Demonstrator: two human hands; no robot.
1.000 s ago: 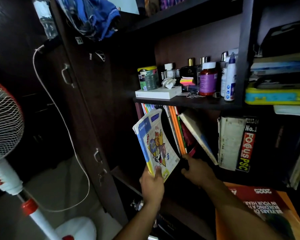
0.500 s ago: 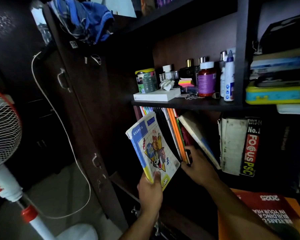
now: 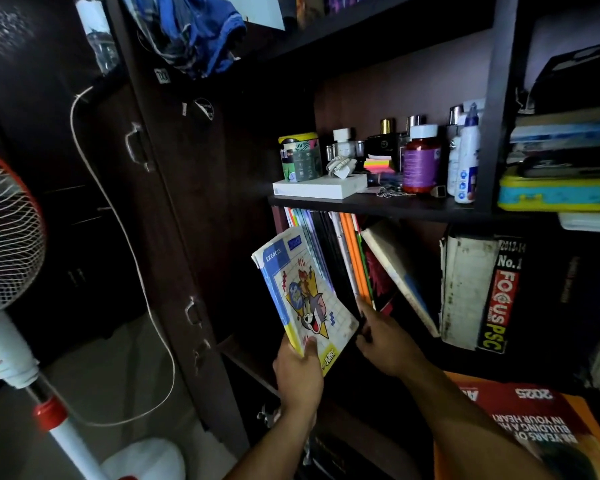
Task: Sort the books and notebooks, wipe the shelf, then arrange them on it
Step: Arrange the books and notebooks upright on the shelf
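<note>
My left hand (image 3: 300, 370) grips the bottom of a cartoon-cover exercise book (image 3: 302, 292), tilted out in front of the lower shelf compartment. My right hand (image 3: 385, 339) holds the lower edge of the upright row of thin notebooks (image 3: 343, 258), its fingers around the orange-spined ones. A grey-edged book (image 3: 397, 268) leans to the right of that row. Two thick books (image 3: 471, 292) stand further right, one with a "FOCUS PSC" spine (image 3: 499, 299). The dark shelf board (image 3: 329, 203) runs above them.
The upper shelf carries a white box (image 3: 317, 188), a green tin (image 3: 298, 155), bottles (image 3: 421, 161) and sticky notes. A yellow-blue case (image 3: 555, 194) and stacked books lie at the right. An orange magazine (image 3: 548, 424) lies below. A pedestal fan (image 3: 7, 237) and a white cord (image 3: 125, 244) stand left.
The exercise book has come a little further out and down from the row in my left hand. My right hand has stayed at the foot of the notebooks, shifting slightly up.
</note>
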